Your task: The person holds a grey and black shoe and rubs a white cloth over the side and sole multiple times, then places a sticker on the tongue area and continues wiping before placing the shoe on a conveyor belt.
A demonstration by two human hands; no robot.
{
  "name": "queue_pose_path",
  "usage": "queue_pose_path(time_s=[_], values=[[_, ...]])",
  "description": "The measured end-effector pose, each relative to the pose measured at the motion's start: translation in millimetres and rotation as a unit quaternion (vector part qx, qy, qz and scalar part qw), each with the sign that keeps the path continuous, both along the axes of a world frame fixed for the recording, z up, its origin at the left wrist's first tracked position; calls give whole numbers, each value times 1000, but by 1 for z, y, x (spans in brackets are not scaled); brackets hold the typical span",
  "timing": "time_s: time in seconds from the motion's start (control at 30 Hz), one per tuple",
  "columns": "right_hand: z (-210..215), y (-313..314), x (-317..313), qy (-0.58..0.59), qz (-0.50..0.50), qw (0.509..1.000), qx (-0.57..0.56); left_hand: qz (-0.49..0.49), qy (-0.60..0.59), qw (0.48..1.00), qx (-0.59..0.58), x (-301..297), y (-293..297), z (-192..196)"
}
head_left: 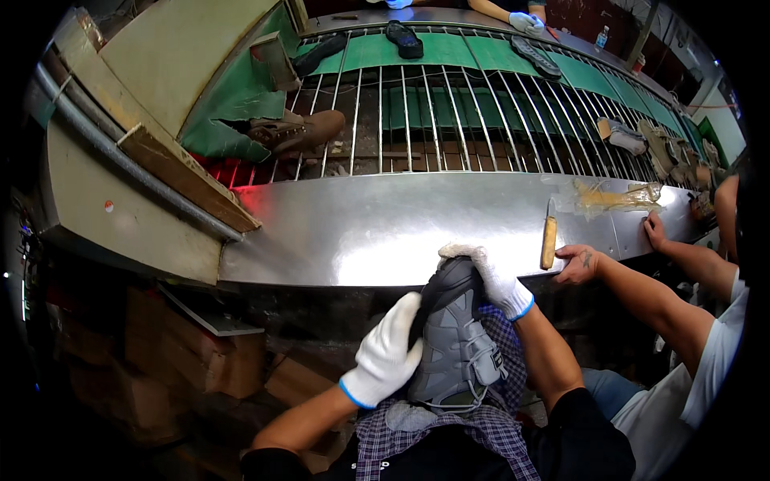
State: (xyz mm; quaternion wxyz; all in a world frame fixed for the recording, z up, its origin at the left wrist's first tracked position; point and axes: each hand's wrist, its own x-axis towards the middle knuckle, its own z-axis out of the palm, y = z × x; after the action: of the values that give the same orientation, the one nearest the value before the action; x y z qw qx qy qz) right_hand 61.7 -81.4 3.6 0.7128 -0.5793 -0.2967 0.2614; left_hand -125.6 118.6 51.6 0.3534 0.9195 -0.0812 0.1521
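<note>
While I watched from the head view, both gloved hands were closed on the grey shoe (pixel 455 345), which sat in the lower middle of the frame over a checked cloth (pixel 489 429) on the lap. Its long axis ran almost straight up the picture, dark toe toward the steel ledge (pixel 353 232) and strapped heel end toward the body. The left hand (pixel 387 353) gripped it along its left flank, fingers lying up the side toward the toe. The right hand (pixel 491 276) was curled over the toe from above and to the right, so it was the one nearer the ledge. The toe seemed to touch the ledge's near edge or sit just short of it; I could not tell which. To the right on the ledge lay a wooden-handled tool (pixel 549 240), near the right hand but apart from it, and just beside that rested a co-worker's bare hand (pixel 576 264). Further right a second bare hand (pixel 655 232) pressed the steel below a patch of yellowish tape (pixel 613 196). Beyond the ledge ran a wire rack (pixel 449 120) carrying a brown boot (pixel 297 131) at upper left and dark soles (pixel 403 38) along the green belt at the top.
</note>
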Motion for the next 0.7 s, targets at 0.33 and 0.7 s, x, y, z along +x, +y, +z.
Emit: queue_pose_path(time_s=[0.33, 0.7], values=[[7, -11, -13, 35, -27, 999, 22, -120, 319, 818, -463, 68, 31, 3], [10, -26, -8, 20, 17, 999, 42, -196, 167, 924, -283, 38, 21, 16]])
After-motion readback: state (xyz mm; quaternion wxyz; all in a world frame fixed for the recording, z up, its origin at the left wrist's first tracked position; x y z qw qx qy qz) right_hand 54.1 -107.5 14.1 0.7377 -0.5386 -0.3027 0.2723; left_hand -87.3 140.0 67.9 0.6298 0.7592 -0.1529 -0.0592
